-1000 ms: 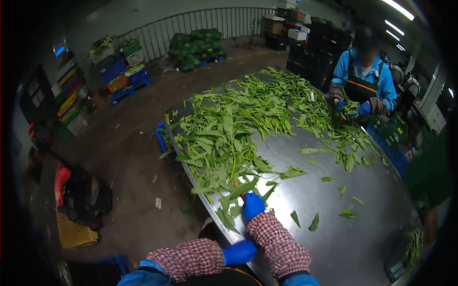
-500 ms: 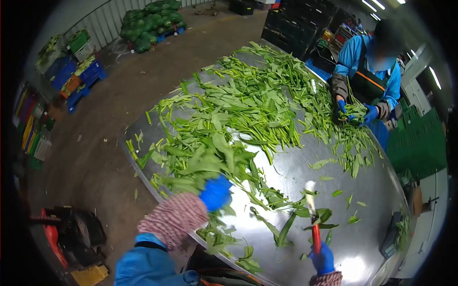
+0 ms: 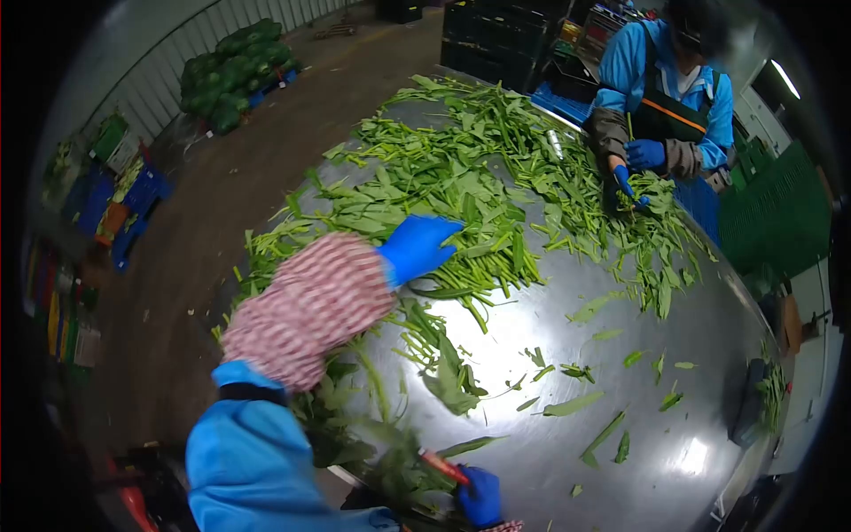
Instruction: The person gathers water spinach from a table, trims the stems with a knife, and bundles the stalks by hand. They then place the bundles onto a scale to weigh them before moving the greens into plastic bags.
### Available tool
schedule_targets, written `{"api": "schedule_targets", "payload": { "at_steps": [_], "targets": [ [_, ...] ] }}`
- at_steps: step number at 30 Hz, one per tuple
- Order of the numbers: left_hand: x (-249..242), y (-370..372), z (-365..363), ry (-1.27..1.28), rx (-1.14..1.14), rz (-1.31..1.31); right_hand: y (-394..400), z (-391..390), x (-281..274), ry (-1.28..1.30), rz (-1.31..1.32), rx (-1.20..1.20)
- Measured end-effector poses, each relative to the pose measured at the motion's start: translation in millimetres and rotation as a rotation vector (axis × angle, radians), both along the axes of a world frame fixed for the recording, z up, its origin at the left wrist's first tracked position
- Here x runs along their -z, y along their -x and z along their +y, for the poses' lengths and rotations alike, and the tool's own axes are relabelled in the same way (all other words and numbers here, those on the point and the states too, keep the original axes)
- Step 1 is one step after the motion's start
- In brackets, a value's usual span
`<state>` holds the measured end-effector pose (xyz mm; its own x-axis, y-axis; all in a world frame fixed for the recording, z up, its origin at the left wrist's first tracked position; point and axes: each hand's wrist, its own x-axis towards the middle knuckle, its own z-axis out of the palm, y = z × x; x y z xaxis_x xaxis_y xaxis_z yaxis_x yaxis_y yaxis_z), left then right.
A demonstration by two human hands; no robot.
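Note:
My left hand (image 3: 421, 248), in a blue glove, reaches over the heap of long-stemmed leafy greens (image 3: 381, 199) on the metal table. Its fingers stretch to the right across the cut stems, and I see nothing held in them. Low in the view, my right hand (image 3: 480, 496), also gloved in blue, is closed round a red-handled knife (image 3: 445, 465). The blade is lost among blurred dark leaves (image 3: 394, 470) at the table's near edge. Loose leaves and short stem pieces (image 3: 452, 381) lie between my hands.
Across the metal table (image 3: 541, 461), a co-worker (image 3: 660, 97) in blue gloves handles a bunch of greens. Black crates (image 3: 492, 40) stand behind the table. A dark device (image 3: 752, 403) sits at the right edge. Bagged green produce (image 3: 235, 75) is stacked on the floor at far left.
My left hand has moved up and away from me onto the stems. My right hand has drawn the knife left and toward the near edge. The view has shifted, and the co-worker's hands have moved.

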<state>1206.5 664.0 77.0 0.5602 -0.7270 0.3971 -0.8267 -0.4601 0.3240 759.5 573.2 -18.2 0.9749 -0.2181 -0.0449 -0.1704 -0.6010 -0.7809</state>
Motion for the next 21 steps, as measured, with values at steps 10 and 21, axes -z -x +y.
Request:
{"api": "schedule_targets", "payload": {
  "at_steps": [10,21],
  "targets": [
    [129.5,73.7,-19.3,-0.514,0.789,0.109,38.6,-4.6,15.5,0.406,0.091,0.158],
    [4.1,-20.6,-33.1,-0.530,0.180,-0.094,21.5,-9.3,10.8,0.434,0.161,0.179]
  ]
}}
